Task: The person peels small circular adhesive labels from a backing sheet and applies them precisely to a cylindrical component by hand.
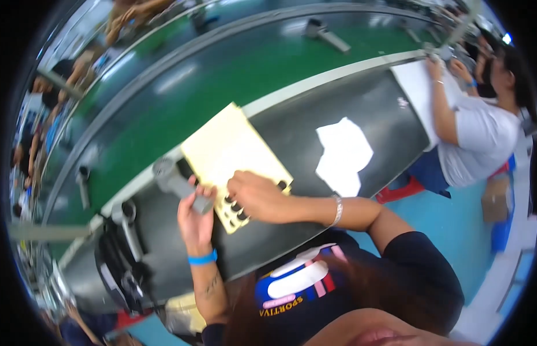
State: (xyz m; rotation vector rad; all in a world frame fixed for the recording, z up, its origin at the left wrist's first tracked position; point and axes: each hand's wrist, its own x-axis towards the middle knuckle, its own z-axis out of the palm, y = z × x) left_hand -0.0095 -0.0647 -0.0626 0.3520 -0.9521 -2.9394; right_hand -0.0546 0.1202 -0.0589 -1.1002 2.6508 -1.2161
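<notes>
1. We see the left hand [194, 222] with fingers curled around the handle of the grey device [177, 183], which is held up beside the yellow sheet [228, 138]. If this grip becomes loose, the device could slip, because its round head reaches out beyond the fingers.

2. The right hand [257, 196] is over the sheet, its fingers bent and drawn together. We cannot tell if it is pinching something. If it holds a small part, this could fall without being noticed, since the hand itself hides the place.

3. Dark oval pieces [242, 216] are on the sheet near the right hand. In our judgement, a careless wrist could rub them and bend or shift them.

4. The sheet lies on the dark table [384, 115], with its far corner at the green belt [280, 86]. If the belt runs, we think it could pull that corner.

5. A second grey device [130, 230] is at the left; a wide elbow movement could knock it.
</notes>
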